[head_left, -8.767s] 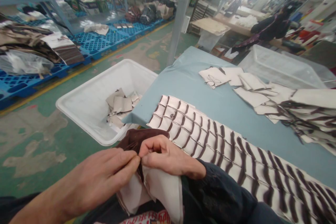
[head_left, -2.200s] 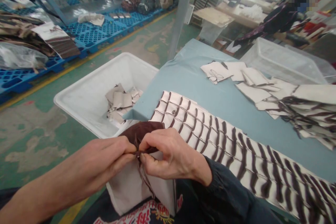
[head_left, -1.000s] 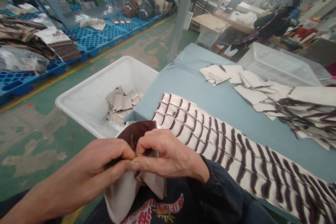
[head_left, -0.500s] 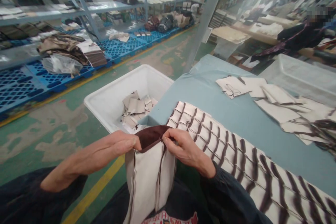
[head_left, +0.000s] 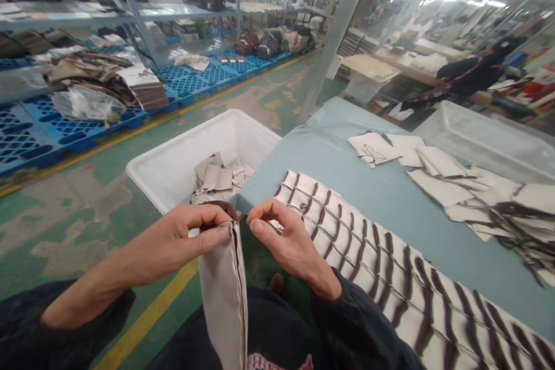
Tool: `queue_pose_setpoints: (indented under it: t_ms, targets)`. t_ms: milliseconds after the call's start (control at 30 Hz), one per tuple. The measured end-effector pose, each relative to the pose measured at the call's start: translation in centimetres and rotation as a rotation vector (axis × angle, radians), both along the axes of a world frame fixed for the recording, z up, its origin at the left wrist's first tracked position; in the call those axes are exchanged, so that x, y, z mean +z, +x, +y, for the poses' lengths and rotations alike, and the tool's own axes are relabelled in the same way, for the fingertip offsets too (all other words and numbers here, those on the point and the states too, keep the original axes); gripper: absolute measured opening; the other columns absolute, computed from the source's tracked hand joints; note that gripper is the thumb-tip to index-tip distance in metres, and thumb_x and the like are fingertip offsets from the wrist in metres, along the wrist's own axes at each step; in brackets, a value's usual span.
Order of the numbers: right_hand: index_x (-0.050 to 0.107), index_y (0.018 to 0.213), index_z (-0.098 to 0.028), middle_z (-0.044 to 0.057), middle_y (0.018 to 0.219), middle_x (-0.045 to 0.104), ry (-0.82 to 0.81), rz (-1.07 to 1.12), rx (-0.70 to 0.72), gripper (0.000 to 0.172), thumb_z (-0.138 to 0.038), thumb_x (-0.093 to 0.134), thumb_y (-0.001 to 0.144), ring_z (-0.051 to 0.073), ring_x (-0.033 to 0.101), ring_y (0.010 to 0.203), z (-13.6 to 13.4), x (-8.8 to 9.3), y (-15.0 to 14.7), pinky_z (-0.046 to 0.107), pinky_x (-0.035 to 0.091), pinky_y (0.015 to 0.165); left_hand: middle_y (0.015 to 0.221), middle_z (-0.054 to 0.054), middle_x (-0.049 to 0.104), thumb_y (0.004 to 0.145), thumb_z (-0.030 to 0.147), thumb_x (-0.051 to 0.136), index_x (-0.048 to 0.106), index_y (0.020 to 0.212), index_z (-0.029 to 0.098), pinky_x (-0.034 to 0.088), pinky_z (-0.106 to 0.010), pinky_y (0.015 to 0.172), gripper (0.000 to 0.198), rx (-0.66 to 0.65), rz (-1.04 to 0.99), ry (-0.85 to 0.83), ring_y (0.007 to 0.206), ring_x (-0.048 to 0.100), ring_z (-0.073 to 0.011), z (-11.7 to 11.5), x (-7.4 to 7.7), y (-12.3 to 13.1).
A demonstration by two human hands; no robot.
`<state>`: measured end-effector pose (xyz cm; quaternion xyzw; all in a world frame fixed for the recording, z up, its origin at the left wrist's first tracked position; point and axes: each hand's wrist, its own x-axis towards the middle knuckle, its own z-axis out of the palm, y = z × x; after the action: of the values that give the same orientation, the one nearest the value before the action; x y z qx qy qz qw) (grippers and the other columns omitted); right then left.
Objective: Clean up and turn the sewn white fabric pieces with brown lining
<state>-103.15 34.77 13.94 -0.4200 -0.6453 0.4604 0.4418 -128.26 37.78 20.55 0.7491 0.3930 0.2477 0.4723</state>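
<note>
A cream fabric bag (head_left: 222,289) with dark brown lining and seam edging hangs upright in front of my body. My left hand (head_left: 191,237) grips its top rim, thumb on the near face and fingers over the far side. Just right of the bag's top corner is my right hand (head_left: 286,237), thumb and forefinger tips close together, a small gap from the bag. Whether a thread or anything else is in that pinch is too small to tell. Beside my right forearm, rows of overlapping cream pieces with brown edges (head_left: 347,237) lie on the blue-covered table (head_left: 299,153).
A white bin (head_left: 150,165) with beige fabric pieces stands beyond my left hand. More cream pieces (head_left: 459,182) lie at the table's right, near a translucent tub (head_left: 485,133). A metal post (head_left: 332,40) rises behind the table; blue pallets (head_left: 203,78) line the aisle. A co-worker (head_left: 477,75) sits farther right.
The bag has turned and its mouth has narrowed, so a side seam now faces me. My right hand has come off the rim, while my left hand keeps hold. The view has shifted slightly right.
</note>
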Motion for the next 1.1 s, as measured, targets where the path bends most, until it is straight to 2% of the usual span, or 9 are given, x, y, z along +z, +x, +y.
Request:
queue_pose_setpoints:
  t_ms: [100, 167, 333, 567, 667, 800, 967, 1033, 1100]
  targets:
    - [0.072, 0.099, -0.025, -0.001, 0.093, 0.077, -0.157, 0.051, 0.106, 0.049, -0.069, 0.093, 0.102, 0.020, 0.070, 0.087, -0.3, 2.4, -0.1, 0.034, 0.058, 0.084, 0.074, -0.001, 0.083, 0.100, 0.043, 0.074, 0.091, 0.080, 0.025, 0.055, -0.021, 0.062, 0.032, 0.067, -0.055, 0.060, 0.067, 0.074, -0.0192, -0.4, 0.2, 0.7]
    - [0.068, 0.095, -0.025, -0.003, 0.086, 0.072, -0.239, 0.070, 0.153, 0.056, -0.073, 0.098, 0.095, 0.018, 0.066, 0.081, -0.2, 3.3, -0.1, 0.033, 0.055, 0.080, 0.074, 0.000, 0.085, 0.100, 0.042, 0.075, 0.093, 0.082, 0.026, 0.057, -0.020, 0.061, 0.030, 0.100, -0.085, 0.074, 0.066, 0.077, -0.0192, -0.9, 0.0, 1.3]
    - [0.063, 0.091, -0.025, -0.006, 0.081, 0.065, -0.343, 0.117, 0.194, 0.056, -0.070, 0.097, 0.092, 0.016, 0.059, 0.076, -0.4, 3.4, 0.3, 0.032, 0.051, 0.076, 0.072, 0.001, 0.087, 0.099, 0.036, 0.076, 0.094, 0.081, 0.027, 0.061, -0.017, 0.062, 0.027, 0.139, -0.128, 0.088, 0.064, 0.081, -0.0180, -2.5, -0.9, 2.4]
    - [0.063, 0.087, -0.026, -0.005, 0.079, 0.065, -0.256, 0.011, 0.121, 0.022, -0.038, 0.078, 0.097, 0.015, 0.057, 0.074, -2.0, 2.9, 0.7, 0.030, 0.046, 0.071, 0.071, 0.000, 0.087, 0.094, 0.033, 0.076, 0.094, 0.081, 0.027, 0.061, -0.015, 0.060, 0.023, 0.192, -0.234, 0.002, 0.060, 0.080, -0.0167, -3.9, -2.2, 3.6]
    - [0.063, 0.088, -0.026, -0.005, 0.079, 0.067, -0.255, -0.041, 0.063, 0.021, -0.038, 0.079, 0.096, 0.015, 0.059, 0.072, -2.9, 2.9, 0.9, 0.030, 0.048, 0.070, 0.071, -0.001, 0.086, 0.090, 0.032, 0.079, 0.093, 0.078, 0.026, 0.060, -0.015, 0.060, 0.020, 0.229, -0.243, -0.021, 0.060, 0.078, -0.0162, -4.3, -2.8, 4.2]
    - [0.065, 0.091, -0.026, -0.004, 0.081, 0.071, -0.223, -0.095, 0.029, 0.014, -0.033, 0.077, 0.094, 0.015, 0.064, 0.073, -3.4, 2.7, 0.9, 0.030, 0.051, 0.072, 0.064, -0.001, 0.078, 0.091, 0.037, 0.084, 0.089, 0.072, 0.023, 0.052, -0.015, 0.052, 0.024, 0.254, -0.225, -0.051, 0.053, 0.067, -0.0137, -4.4, -3.2, 4.6]
    - [0.067, 0.092, -0.026, -0.002, 0.081, 0.074, -0.182, -0.178, -0.041, 0.015, -0.037, 0.075, 0.098, 0.017, 0.068, 0.073, -4.0, 2.2, 0.8, 0.030, 0.051, 0.073, 0.063, 0.002, 0.078, 0.096, 0.033, 0.076, 0.089, 0.075, 0.025, 0.052, -0.017, 0.054, 0.026, 0.226, -0.177, 0.042, 0.055, 0.069, -0.0145, -4.5, -3.1, 4.6]
    - [0.069, 0.095, -0.026, -0.001, 0.084, 0.077, -0.109, -0.222, -0.109, 0.015, -0.038, 0.077, 0.098, 0.018, 0.070, 0.076, -4.6, 2.1, 0.5, 0.031, 0.051, 0.074, 0.065, 0.002, 0.079, 0.095, 0.032, 0.076, 0.089, 0.078, 0.025, 0.054, -0.019, 0.056, 0.023, 0.266, -0.177, 0.063, 0.056, 0.070, -0.0154, -4.9, -3.5, 4.6]
    - [0.071, 0.098, -0.026, 0.001, 0.087, 0.080, -0.045, -0.271, -0.177, 0.015, -0.039, 0.078, 0.100, 0.019, 0.072, 0.078, -5.4, 1.9, 0.0, 0.032, 0.051, 0.075, 0.071, 0.001, 0.081, 0.093, 0.034, 0.080, 0.089, 0.080, 0.024, 0.058, -0.022, 0.062, 0.018, 0.341, -0.203, 0.017, 0.063, 0.073, -0.0176, -5.4, -4.3, 4.6]
